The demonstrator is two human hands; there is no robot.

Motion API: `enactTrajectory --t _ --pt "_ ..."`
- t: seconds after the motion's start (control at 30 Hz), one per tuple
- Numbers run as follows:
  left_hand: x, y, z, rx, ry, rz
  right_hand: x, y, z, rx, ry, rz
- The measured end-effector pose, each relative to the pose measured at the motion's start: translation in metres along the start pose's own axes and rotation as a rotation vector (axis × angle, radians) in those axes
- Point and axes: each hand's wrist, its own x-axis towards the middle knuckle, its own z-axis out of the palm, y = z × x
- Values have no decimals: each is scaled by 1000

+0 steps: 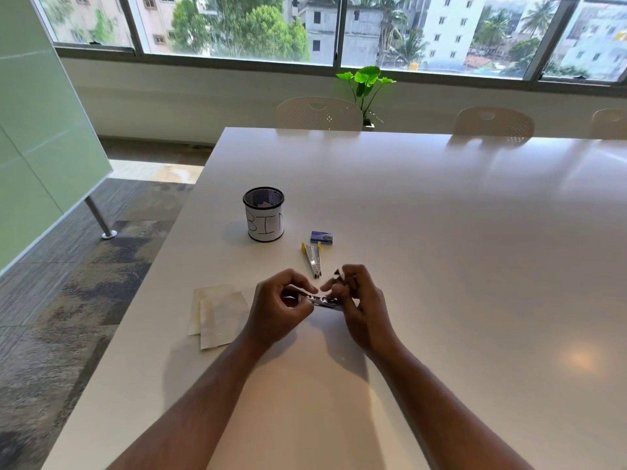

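Step, by my judgement: loading staples. Metal piece [322, 301] just above worktop [441, 232], between both hands. Left grip [281, 300] curled round one end, right grip [356, 300] pinches other end. Next: align piece carefully with open stapler [312, 259].

A long glossy white table [441, 232] fills the room. On it stands a black mesh cup wrapped in white paper lettered "BIN" [264, 220]. Just right of the cup lies a small blue cardboard box [321, 237], with an opened yellow-and-white stapler [312, 259] beside it. Two overlapping cream paper sheets [220, 313] lie near the left edge. Beige perforated chairs [319, 114] and a leafy green plant [366, 79] stand at the far side.
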Motion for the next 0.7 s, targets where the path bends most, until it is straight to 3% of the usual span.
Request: enactTrajectory --t 0.13,0.4,0.7 --pt "1 -2 0 -23 32 -25 2 4 -4 233 58 37" --pt "4 -12 -2 39 -43 -65 5 5 -7 442 129 68" --pt "5 -10 -2 12 -11 -134 9 5 -13 658 320 384"
